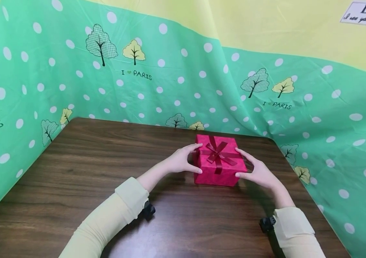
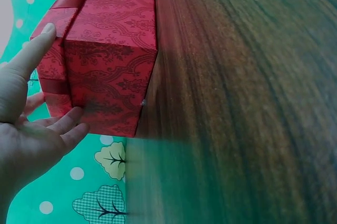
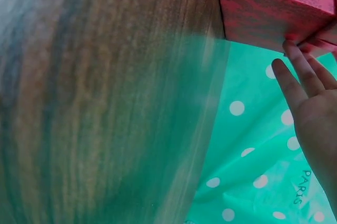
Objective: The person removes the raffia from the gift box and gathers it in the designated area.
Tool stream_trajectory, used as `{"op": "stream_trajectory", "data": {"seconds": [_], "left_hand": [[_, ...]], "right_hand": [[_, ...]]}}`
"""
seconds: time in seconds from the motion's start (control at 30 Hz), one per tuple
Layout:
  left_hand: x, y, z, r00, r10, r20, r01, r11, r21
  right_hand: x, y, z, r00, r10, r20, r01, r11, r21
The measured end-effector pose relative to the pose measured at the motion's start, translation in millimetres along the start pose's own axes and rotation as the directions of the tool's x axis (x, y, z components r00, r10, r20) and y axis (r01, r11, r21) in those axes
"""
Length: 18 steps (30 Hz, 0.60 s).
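A red gift box [image 1: 220,174] with a dark red ribbon and bow [image 1: 217,153] stands on the brown wooden table toward its far right. My left hand [image 1: 183,160] grips the left side, thumb at the front corner and index finger toward the back. In the left wrist view, the left thumb [image 2: 39,45] lies on the ribboned lid's edge and the other fingertips meet the side at the lid's rim. My right hand [image 1: 260,172] grips the opposite side with thumb and fingers spread. The right wrist view shows its fingertips at the lid's rim, the thumb hidden.
The wooden table [image 1: 83,168] extends left of the box and toward me. Behind and beside it hangs a green and yellow curtain [image 1: 183,96] with white dots and trees. Small black cameras sit at the left cuff [image 1: 132,197] and right cuff [image 1: 294,222].
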State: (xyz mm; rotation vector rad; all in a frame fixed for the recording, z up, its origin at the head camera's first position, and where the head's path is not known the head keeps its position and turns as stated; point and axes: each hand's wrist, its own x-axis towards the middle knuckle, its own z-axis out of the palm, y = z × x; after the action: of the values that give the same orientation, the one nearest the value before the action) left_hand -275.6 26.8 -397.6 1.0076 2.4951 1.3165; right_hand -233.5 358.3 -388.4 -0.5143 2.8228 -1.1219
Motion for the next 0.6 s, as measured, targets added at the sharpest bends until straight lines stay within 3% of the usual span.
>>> {"op": "stream_trajectory", "data": {"seconds": [0.6], "left_hand": [[1.6, 11.4, -8.3, 0.999, -0.021, 0.027, 0.021, 1.0, -0.004]], "right_hand": [[0.3, -5, -6, 0.999, -0.04, 0.006, 0.04, 0.999, -0.011]]}}
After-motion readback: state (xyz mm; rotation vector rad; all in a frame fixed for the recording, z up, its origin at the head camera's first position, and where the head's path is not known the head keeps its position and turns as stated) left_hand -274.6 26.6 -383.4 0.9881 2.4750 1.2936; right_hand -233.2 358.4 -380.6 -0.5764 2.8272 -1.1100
